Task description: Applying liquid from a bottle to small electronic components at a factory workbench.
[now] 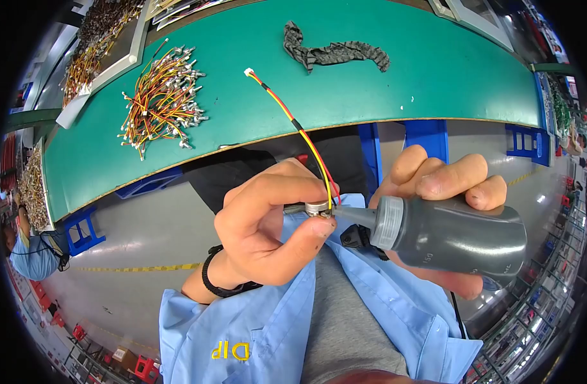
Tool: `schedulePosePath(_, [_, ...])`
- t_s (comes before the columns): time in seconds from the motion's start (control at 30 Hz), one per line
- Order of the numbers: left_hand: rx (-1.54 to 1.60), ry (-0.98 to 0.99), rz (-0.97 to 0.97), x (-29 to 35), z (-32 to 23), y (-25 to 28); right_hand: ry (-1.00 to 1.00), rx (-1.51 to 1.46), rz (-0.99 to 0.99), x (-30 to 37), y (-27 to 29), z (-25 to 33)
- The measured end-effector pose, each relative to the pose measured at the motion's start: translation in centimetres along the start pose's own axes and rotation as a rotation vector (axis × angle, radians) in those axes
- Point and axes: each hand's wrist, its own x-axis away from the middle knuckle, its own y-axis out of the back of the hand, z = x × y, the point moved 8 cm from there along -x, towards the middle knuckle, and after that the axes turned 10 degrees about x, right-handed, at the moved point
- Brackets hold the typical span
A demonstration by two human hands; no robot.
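Pinched between the thumb and forefinger of my left hand [268, 224] is a small round metal potentiometer [316, 208]. Its yellow, red and black wires [311, 146] rise toward the green table and end in a white connector [249, 72]. My right hand [447, 179] is wrapped round a clear squeeze bottle [463, 237] holding dark grey liquid. The bottle lies tilted sideways, its tapered nozzle [356, 216] pointing left and meeting the wire end of the potentiometer. Whether the tip actually touches the terminals is hard to see.
A pile of similar wired potentiometers [162, 99] lies on the green table [242, 128] at left. Crumpled dark cloth-like strip [335, 54] rests at the far middle. Blue stools [83, 232] stand on the floor, and another person [34, 253] is at far left.
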Motion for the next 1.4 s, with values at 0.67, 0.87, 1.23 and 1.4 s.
schedulePosePath(0.67, [0.037, 0.049, -0.045, 0.33, 0.07, 0.13, 0.022, 0.013, -0.012, 0.36, 0.46, -0.18])
schedulePosePath(0.87, [0.027, 0.056, -0.042, 0.35, 0.14, 0.15, 0.033, 0.010, -0.014, 0.32, 0.41, -0.29])
schedulePosePath(1.23, [0.039, 0.061, -0.045, 0.50, 0.13, 0.15, 0.032, 0.025, -0.020, 0.36, 0.75, -0.16])
schedulePosePath(1.4, [0.032, 0.068, -0.043, 0.63, 0.16, 0.28, 0.038, 0.039, -0.017, 0.55, 0.71, -0.35])
